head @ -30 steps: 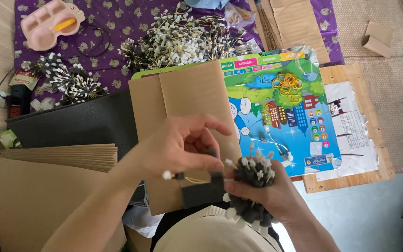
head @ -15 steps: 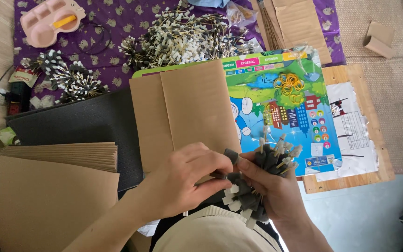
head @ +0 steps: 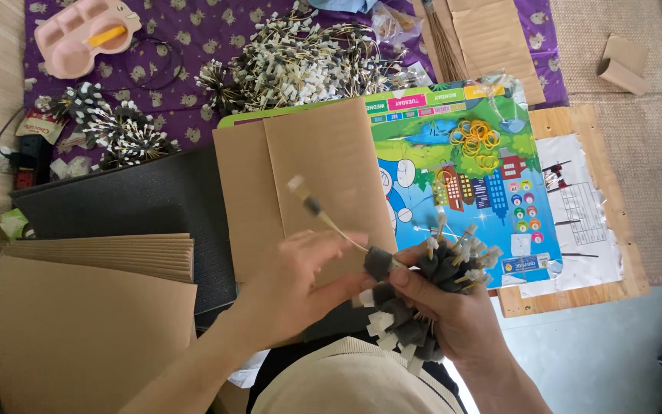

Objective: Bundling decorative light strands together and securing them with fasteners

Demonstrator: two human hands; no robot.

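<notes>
Stick (head: 323, 216) now outside right-hand (head: 453, 318) bundle (head: 423, 295) grip

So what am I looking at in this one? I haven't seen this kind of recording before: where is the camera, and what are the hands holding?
There is no machine here. A person wears a camera on the head, so the single picture looks straight down at their own two bare hands. The right hand grips a bundle of thin sticks with grey foam and white tips. The left hand pinches one single stick of the same kind, its lower end at the bundle. Beneath them lie a folded brown cardboard sheet and a colourful picture board with yellow rubber bands on it. Further away, a purple cloth carries heaps of finished sticks and a pink tray. More stacked cardboard lies to the left.
</notes>
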